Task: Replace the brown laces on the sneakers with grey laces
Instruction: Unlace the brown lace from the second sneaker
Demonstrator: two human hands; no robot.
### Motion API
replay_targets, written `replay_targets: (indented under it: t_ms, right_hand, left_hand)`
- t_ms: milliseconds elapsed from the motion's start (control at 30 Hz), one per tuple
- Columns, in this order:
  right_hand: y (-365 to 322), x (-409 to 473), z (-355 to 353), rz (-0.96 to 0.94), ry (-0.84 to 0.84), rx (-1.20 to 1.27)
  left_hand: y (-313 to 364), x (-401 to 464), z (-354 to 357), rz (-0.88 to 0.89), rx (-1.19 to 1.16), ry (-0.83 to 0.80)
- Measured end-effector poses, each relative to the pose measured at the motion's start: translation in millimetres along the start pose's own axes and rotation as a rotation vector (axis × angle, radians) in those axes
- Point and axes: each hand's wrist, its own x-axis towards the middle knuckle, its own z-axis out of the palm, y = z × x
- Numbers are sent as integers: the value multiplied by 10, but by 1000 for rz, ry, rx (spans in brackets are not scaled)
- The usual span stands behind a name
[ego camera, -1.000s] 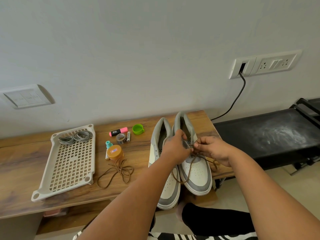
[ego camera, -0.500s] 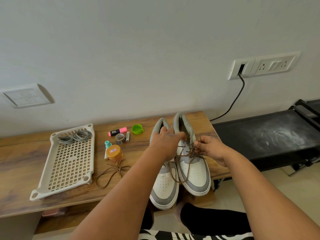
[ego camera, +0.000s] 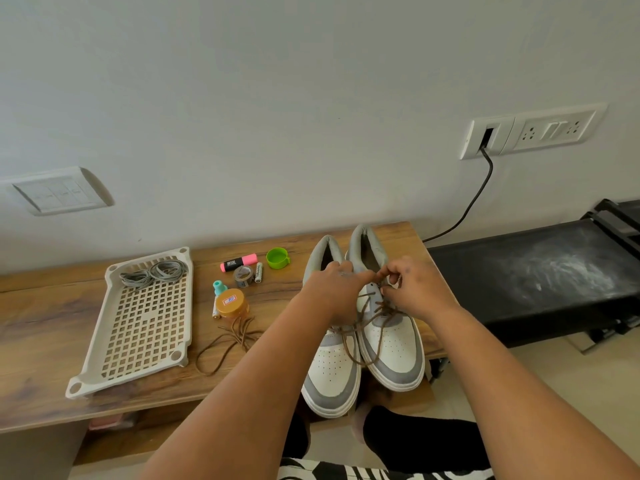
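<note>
Two sneakers point(ego camera: 360, 355) sit on the wooden bench point(ego camera: 41, 327), their upper eyelets hidden behind our hands. Our right hand point(ego camera: 417, 289) pinches the brown lace point(ego camera: 375, 327) on the right shoe; whether our left hand point(ego camera: 334, 292) grips it, we cannot tell. A second brown lace point(ego camera: 228, 341) lies loose, grey laces point(ego camera: 152, 273) coiled in the tray point(ego camera: 138, 372).

Two white-and-grey sneakers point(ego camera: 388, 344) stand side by side; the right one keeps its loosened brown lace point(ego camera: 372, 327). Grey laces point(ego camera: 152, 273) lie coiled.
</note>
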Motion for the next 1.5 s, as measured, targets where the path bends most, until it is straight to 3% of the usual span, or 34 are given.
replay_targets:
  t_ms: [200,367,500,600,667,767,867,967,1067,1367,1500]
  right_hand:
    - [-99,8,37,36,-129,-151]
    - [-12,-7,24,8,-112,-36]
    - [223,2,-38,166,-163,262]
    - [330,-56,-93,396,-109,646]
    - [377,-96,-104,538,-161,770]
    - [335,-100,-61,510,-260,453]
    - [193,-23,-43,272,-39,261]
    - [60,0,-15,68,-43,116]
    - [-13,-40,47,23,-45,-119]
    - [72,-31,-38,66,-120,95]
    - [22,-30,24,36,-168,-48]
  left_hand:
    - [53,26,198,-14,86,237]
    - [4,3,220,-67,176,112]
    - [-1,-14,167,-66,211,-22]
    - [11,-14,144,-76,214,-80]
    - [14,-2,148,-71,192,-66]
    - [-6,21,155,-61,163,-47]
    - [-29,21,152,-48,156,-51]
    - [-35,22,158,-46,114,-28]
    - [-29,25,156,-56,81,-11]
    - [-32,28,137,-44,37,-1]
    - [-44,39,142,-42,-13,9]
